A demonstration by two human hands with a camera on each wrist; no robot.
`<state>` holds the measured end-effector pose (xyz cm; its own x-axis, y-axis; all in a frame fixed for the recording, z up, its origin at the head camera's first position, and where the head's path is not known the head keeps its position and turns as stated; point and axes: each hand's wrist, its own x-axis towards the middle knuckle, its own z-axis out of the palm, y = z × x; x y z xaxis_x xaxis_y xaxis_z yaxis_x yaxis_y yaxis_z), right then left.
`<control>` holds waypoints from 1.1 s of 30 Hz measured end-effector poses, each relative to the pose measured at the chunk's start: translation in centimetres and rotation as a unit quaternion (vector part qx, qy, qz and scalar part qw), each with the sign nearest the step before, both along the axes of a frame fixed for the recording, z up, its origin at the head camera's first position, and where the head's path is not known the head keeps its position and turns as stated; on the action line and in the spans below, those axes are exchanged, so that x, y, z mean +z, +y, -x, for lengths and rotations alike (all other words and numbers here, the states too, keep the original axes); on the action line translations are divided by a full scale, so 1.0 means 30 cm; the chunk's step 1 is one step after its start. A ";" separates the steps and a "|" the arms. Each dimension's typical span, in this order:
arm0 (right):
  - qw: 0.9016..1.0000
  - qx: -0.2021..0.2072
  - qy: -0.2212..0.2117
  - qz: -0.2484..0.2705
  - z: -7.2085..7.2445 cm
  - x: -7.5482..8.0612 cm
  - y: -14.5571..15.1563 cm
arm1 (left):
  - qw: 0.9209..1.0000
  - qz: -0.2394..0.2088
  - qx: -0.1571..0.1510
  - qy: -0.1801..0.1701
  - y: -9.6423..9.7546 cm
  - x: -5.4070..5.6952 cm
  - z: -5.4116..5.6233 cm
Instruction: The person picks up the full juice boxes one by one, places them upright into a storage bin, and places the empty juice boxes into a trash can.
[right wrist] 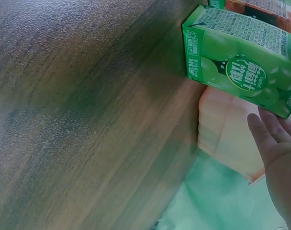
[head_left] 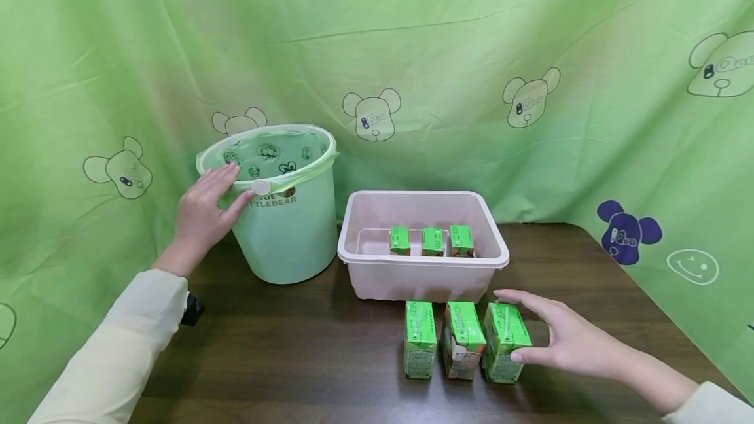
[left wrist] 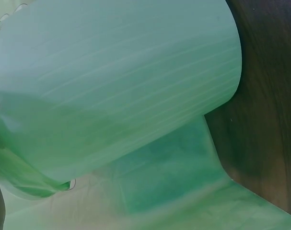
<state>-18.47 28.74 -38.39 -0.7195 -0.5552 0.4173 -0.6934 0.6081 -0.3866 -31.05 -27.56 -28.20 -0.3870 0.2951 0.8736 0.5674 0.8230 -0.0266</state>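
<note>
My left hand (head_left: 203, 208) rests at the near left rim of a pale green bucket (head_left: 288, 234), fingers fairly straight on the rim and thumb along the outside. In the left wrist view the bucket wall (left wrist: 126, 86) fills much of the picture. My right hand (head_left: 565, 335) spans the rightmost green juice box (head_left: 506, 342), thumb at its near side and extended fingers behind its top. The right wrist view shows this juice box (right wrist: 236, 62) upright on the table, the fingertips beside it; whether they press on it is unclear. Two more juice boxes (head_left: 463, 339) (head_left: 419, 339) stand to its left.
A pale pink bin (head_left: 421, 277) stands behind the row, with three green-topped boxes (head_left: 432, 241) inside. A printed plastic liner (head_left: 268, 152) lines the bucket. Green cloth with bear faces (head_left: 442, 38) hangs behind the dark wooden table (head_left: 283, 345).
</note>
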 end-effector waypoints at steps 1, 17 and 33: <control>1.000 -0.001 0.000 -0.002 0.000 0.001 0.001 | 1.000 0.000 0.000 0.000 0.000 0.000 0.000; 1.000 -0.006 0.022 -0.003 -0.005 0.092 0.024 | 1.000 -0.002 0.003 -0.001 0.000 -0.003 0.003; 0.998 0.017 0.052 -0.016 -0.008 0.278 -0.019 | 1.000 -0.010 -0.005 0.005 0.003 -0.005 0.005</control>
